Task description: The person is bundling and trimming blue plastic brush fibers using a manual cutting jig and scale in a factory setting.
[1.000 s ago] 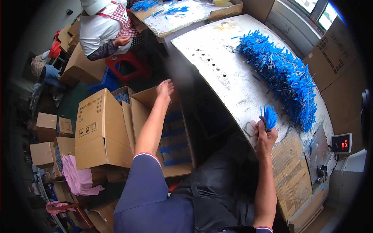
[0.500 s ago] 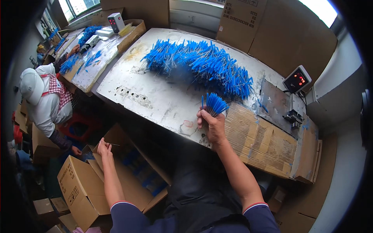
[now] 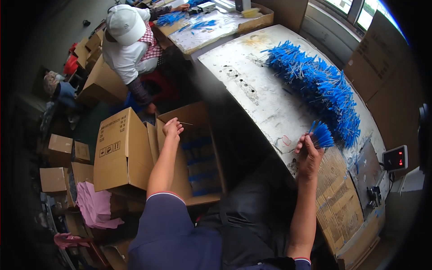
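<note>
My left hand (image 3: 173, 128) is closed over the far left part of an open cardboard box (image 3: 211, 198). Its fingers pinch a thin stick (image 3: 186, 123) that points right; which kind it is I cannot make out. Bundles with blue ends (image 3: 202, 164) lie in rows inside that box. At the table's front edge, my right hand (image 3: 309, 155) grips a fanned bunch of thin blue-ended sticks (image 3: 322, 136), blue ends upward. One stick stands a little apart from the bunch. Behind it, a long heap of the same blue-ended sticks (image 3: 315, 85) lies on the white table (image 3: 238, 60).
A flat cardboard sheet (image 3: 337, 198) covers the near right of the table, beside a metal plate and a red-digit display (image 3: 395, 159). A closed carton (image 3: 112, 153) stands left of the open box. A co-worker in a white cap (image 3: 125, 24) sits at the neighbouring table.
The view has swung left, so the table and heap appear farther right and more cartons show at left. Both hands keep their grips, the left still by the open box, the right at the table edge.
</note>
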Available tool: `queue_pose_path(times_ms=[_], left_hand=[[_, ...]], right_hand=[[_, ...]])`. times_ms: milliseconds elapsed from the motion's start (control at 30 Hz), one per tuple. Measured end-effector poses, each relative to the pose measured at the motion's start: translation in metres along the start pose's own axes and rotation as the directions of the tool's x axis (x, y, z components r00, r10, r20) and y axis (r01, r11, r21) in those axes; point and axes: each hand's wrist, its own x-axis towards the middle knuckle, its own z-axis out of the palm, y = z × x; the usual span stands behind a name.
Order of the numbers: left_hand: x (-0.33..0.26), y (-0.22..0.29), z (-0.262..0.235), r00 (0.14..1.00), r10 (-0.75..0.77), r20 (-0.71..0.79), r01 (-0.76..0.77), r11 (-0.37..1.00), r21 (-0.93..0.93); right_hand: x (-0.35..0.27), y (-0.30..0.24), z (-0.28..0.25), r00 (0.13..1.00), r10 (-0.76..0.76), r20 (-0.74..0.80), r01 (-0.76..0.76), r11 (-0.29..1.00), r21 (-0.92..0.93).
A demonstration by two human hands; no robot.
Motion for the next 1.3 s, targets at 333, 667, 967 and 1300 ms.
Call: queue_pose_path(times_ms=[333,667,967,1300], left_hand=[[-0.010,-0.015,-0.033,0.997,-0.056,-0.046,0.057,0.998,0.011],[-0.022,-0.022,-0.025,0.999,-0.050,0.007,0.050,0.998,-0.024],[-0.021,0.012,-0.017,0.990,0.084,-0.112,-0.102,0.981,-0.163],[0.094,0.111,-0.053,0.925,0.178,-0.335,-0.243,0.956,-0.163]], right_hand=[[0.001,0.009,0.011,0.999,0.021,0.027,-0.019,0.996,-0.086],[0.000,0.013,0.010,1.000,0.006,0.026,-0.002,0.990,-0.139],[-0.003,0.014,0.016,1.000,-0.007,-0.005,0.006,0.983,-0.184],[-0.002,0.021,0.027,1.000,-0.001,-0.021,-0.004,0.967,-0.256]])
